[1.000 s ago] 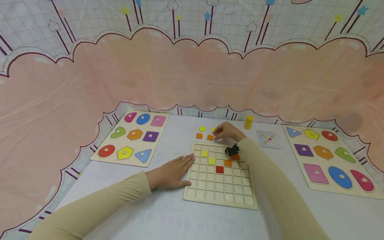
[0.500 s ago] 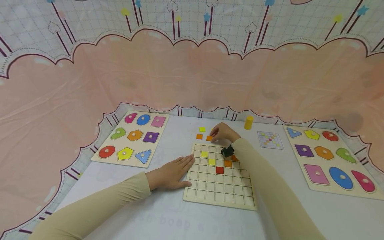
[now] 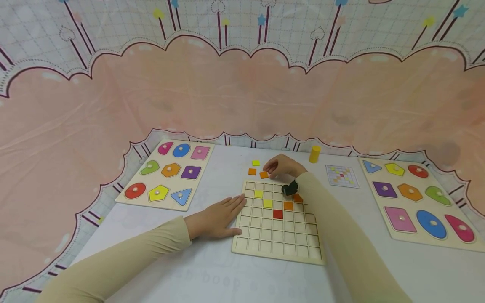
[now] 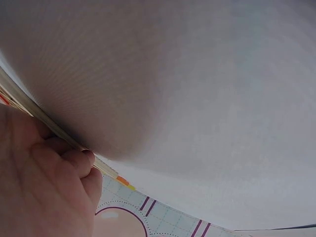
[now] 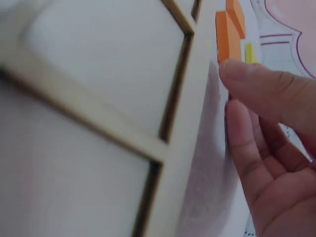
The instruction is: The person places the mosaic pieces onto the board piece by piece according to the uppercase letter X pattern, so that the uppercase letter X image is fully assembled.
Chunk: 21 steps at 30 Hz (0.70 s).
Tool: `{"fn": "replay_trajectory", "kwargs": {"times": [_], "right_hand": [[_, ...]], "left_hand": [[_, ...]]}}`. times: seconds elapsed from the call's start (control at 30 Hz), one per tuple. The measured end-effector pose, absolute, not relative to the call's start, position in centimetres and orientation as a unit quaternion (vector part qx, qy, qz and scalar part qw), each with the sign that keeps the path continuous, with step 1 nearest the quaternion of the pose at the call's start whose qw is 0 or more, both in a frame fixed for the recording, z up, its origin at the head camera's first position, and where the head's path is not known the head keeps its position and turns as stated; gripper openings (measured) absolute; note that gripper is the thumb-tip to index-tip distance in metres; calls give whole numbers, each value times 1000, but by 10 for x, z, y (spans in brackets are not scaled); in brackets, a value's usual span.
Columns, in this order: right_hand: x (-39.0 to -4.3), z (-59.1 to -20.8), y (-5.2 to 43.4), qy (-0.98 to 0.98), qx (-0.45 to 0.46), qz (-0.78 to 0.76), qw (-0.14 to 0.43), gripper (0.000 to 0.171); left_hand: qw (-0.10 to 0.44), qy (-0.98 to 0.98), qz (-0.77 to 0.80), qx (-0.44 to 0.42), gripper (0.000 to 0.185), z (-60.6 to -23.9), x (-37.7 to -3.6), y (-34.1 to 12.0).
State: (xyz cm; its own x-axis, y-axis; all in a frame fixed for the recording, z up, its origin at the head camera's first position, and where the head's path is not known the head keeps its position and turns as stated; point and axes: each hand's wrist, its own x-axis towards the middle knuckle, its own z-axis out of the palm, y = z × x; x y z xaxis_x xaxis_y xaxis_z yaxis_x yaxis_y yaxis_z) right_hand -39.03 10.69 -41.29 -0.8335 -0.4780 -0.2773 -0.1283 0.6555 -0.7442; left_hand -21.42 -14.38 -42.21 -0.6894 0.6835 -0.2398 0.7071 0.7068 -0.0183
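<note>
Right hand point(image 3: 283, 167), fingers curled down, tips touching the flat orange square tile point(image 3: 264, 174) just beyond the wooden grid board point(image 3: 278, 248); left hand point(image 3: 216, 219) lies flat, fingers straight, against the board's left edge.

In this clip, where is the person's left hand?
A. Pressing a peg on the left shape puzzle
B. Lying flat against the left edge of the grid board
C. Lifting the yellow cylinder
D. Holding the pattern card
B: in the head view the left hand lies flat on the table, fingers straight against the left edge of the grid board.
</note>
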Motion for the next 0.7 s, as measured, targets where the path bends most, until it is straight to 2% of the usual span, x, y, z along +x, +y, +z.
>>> {"fn": "replay_trajectory", "kwargs": {"times": [0.4,0.7], "right_hand": [[-389,-409,104,873,-192,-379,241,30],[-394,-414,102,877,-213,-365,228,27]], "left_hand": [[105,917,-52,382,86,-421,-214,-144],[108,918,-56,377,87,-422,-214,-144]]}}
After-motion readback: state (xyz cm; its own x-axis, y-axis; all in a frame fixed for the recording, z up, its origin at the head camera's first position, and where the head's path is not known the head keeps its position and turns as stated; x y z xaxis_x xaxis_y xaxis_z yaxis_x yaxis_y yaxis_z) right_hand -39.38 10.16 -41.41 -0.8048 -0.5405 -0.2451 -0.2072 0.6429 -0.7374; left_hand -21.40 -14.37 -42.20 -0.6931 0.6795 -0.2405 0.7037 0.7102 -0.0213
